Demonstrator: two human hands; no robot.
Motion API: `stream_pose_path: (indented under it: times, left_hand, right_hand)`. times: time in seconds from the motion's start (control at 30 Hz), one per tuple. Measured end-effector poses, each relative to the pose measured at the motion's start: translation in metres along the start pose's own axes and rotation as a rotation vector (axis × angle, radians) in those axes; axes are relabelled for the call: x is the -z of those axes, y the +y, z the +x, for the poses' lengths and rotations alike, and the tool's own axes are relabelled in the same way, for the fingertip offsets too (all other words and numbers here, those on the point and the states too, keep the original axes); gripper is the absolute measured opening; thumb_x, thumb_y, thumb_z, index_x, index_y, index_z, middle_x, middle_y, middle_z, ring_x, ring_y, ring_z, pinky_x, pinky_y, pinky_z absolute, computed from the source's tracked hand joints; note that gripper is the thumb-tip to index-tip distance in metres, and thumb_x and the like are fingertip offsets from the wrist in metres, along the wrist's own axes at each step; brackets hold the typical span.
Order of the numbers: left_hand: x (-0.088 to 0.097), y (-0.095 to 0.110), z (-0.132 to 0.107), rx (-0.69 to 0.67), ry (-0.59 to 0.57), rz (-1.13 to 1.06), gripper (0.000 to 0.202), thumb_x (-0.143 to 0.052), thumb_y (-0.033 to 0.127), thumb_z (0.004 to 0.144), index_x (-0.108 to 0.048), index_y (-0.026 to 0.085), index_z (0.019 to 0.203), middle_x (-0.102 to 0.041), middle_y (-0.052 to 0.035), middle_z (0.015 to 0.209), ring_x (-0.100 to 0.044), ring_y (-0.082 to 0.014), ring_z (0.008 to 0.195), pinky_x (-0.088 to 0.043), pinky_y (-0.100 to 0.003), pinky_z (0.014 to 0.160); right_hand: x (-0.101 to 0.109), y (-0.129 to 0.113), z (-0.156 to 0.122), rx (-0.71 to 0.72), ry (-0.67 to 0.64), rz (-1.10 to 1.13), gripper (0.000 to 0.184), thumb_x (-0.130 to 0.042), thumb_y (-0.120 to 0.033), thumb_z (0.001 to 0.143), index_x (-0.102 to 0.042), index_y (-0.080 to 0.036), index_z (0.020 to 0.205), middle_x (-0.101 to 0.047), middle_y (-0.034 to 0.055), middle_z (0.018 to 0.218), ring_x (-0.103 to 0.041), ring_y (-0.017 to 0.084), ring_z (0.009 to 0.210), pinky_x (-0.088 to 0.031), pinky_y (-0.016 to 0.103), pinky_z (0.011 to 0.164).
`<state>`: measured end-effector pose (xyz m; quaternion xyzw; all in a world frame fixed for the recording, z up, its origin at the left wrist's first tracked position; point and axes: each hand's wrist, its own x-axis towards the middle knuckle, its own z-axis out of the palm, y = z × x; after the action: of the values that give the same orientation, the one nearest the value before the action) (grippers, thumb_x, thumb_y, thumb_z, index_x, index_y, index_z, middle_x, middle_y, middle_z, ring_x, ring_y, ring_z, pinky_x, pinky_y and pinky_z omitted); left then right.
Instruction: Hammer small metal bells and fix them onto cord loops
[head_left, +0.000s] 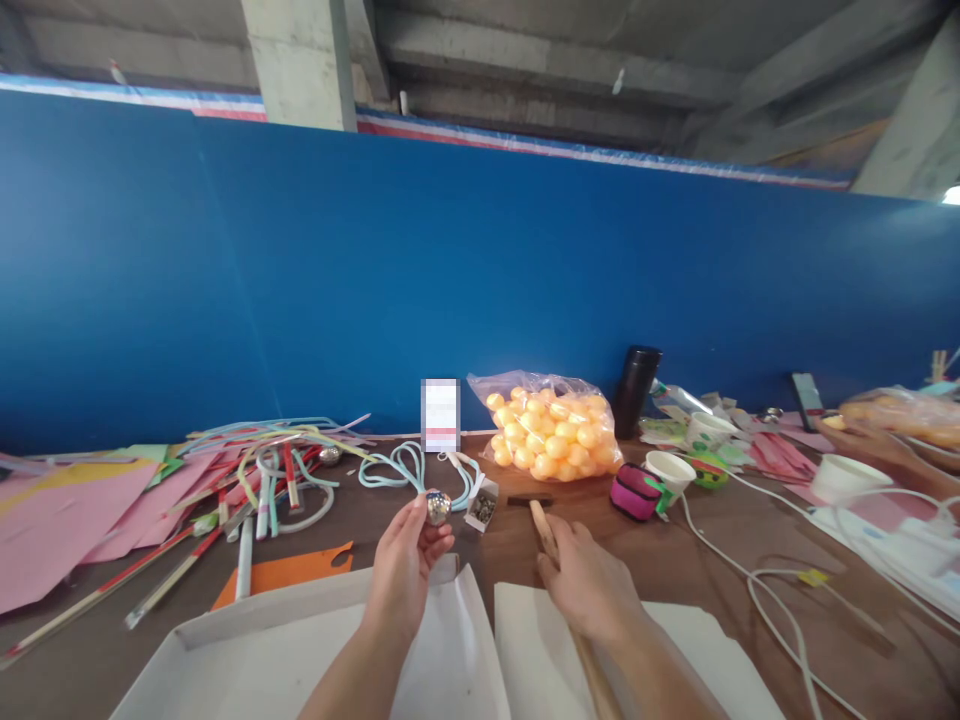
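Note:
My left hand (405, 565) is closed, with a small shiny silver ball (439, 507) pinched at its fingertips. Just behind the ball lies a looped light-blue cord (394, 470). To the right of that hand sits a small open box (481, 506) of tiny metal pieces, perhaps nails. My right hand (589, 578) is wrapped round the wooden handle of a hammer (545, 530), whose dark head rests on the table beyond the fingers. Beneath my hands are an open white box (300, 650) on the left and a white sheet (521, 640) on the right.
A bag of orange balls (551, 430) stands at the back, beside a black bottle (637, 390). Paper cups (670, 470), a pink pouch (634, 492) and white cables (776, 600) lie to the right. Tubes, sticks and pink paper (112, 490) crowd the left. Another person's hand (862, 445) is far right.

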<state>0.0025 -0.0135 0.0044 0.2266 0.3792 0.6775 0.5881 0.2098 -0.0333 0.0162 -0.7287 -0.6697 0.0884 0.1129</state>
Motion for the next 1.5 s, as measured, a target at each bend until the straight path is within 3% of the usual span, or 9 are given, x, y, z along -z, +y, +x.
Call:
stream_pose_path:
  times: [0.2, 0.33, 0.5, 0.63, 0.8, 0.93, 1.23, 1.5]
  left_hand:
    - [0.001, -0.002, 0.002, -0.015, -0.013, 0.005, 0.028, -0.068, 0.030, 0.072, -0.063, 0.013, 0.094, -0.063, -0.0045, 0.076, -0.060, -0.0106, 0.060, -0.054, -0.022, 0.055]
    - [0.002, -0.005, 0.004, -0.010, -0.002, 0.031, 0.033, -0.070, 0.032, 0.070, -0.063, 0.013, 0.097, -0.063, -0.0047, 0.074, -0.060, -0.0109, 0.060, -0.053, -0.022, 0.055]
    - [0.003, -0.007, 0.005, -0.008, -0.009, 0.051, 0.038, -0.071, 0.036, 0.069, -0.062, 0.012, 0.097, -0.063, -0.0043, 0.072, -0.059, -0.0107, 0.058, -0.052, -0.021, 0.053]
    - [0.001, -0.006, 0.005, -0.005, -0.001, 0.035, 0.037, -0.071, 0.036, 0.068, -0.062, 0.012, 0.094, -0.061, -0.0028, 0.067, -0.058, -0.0104, 0.055, -0.051, -0.021, 0.051]
    - [-0.002, -0.008, 0.010, 0.011, 0.030, 0.049, 0.042, -0.072, 0.039, 0.065, -0.062, 0.012, 0.097, -0.063, -0.0047, 0.070, -0.057, -0.0106, 0.053, -0.050, -0.022, 0.048]
    - [-0.005, -0.009, 0.010, 0.007, 0.079, 0.085, 0.045, -0.073, 0.042, 0.063, -0.063, 0.012, 0.096, -0.063, -0.0053, 0.069, -0.056, -0.0105, 0.051, -0.049, -0.022, 0.046]
    - [-0.005, -0.007, 0.006, 0.013, 0.059, 0.099, 0.045, -0.073, 0.044, 0.062, -0.065, 0.013, 0.095, -0.063, -0.0045, 0.071, -0.057, -0.0117, 0.054, -0.050, -0.024, 0.049]
    - [-0.004, -0.007, 0.006, 0.008, 0.039, 0.093, 0.046, -0.071, 0.044, 0.064, -0.064, 0.012, 0.096, -0.064, -0.0057, 0.072, -0.057, -0.0112, 0.055, -0.049, -0.023, 0.050]
  right_hand:
    - [-0.007, -0.003, 0.005, 0.109, 0.166, 0.141, 0.038, -0.045, -0.028, 0.083, -0.051, -0.023, 0.120, -0.059, 0.0063, 0.108, -0.056, 0.021, 0.101, -0.041, 0.028, 0.076]
    - [-0.003, -0.014, 0.009, 0.169, 0.141, 0.183, 0.031, -0.044, -0.026, 0.084, -0.058, -0.024, 0.112, -0.062, 0.0044, 0.106, -0.059, 0.017, 0.096, -0.040, 0.024, 0.074]
    - [0.014, -0.041, 0.024, 0.291, 0.049, -0.048, 0.025, -0.042, -0.027, 0.087, -0.066, -0.026, 0.094, -0.067, 0.0037, 0.095, -0.061, 0.020, 0.089, -0.038, 0.026, 0.067]
    - [0.017, -0.061, 0.047, 0.310, 0.006, -0.109, 0.021, -0.049, -0.019, 0.080, -0.069, -0.022, 0.076, -0.070, 0.0060, 0.083, -0.064, 0.021, 0.079, -0.038, 0.026, 0.062]
    - [0.010, -0.075, 0.064, 0.357, -0.004, -0.135, 0.019, -0.053, -0.019, 0.077, -0.072, -0.022, 0.079, -0.071, 0.0076, 0.086, -0.065, 0.023, 0.082, -0.039, 0.026, 0.063]
    - [0.004, -0.080, 0.069, 0.375, -0.022, -0.144, 0.015, -0.059, -0.021, 0.074, -0.072, -0.022, 0.081, -0.072, 0.0068, 0.085, -0.066, 0.022, 0.083, -0.040, 0.026, 0.065]
    - [-0.004, -0.081, 0.079, 0.372, -0.053, -0.078, 0.014, -0.058, -0.017, 0.072, -0.071, -0.023, 0.072, -0.072, 0.0042, 0.079, -0.066, 0.021, 0.080, -0.037, 0.025, 0.060]
    - [-0.002, -0.068, 0.077, 0.322, 0.054, 0.110, 0.011, -0.056, -0.019, 0.074, -0.066, -0.021, 0.073, -0.069, 0.0009, 0.080, -0.063, 0.017, 0.079, -0.035, 0.023, 0.061]
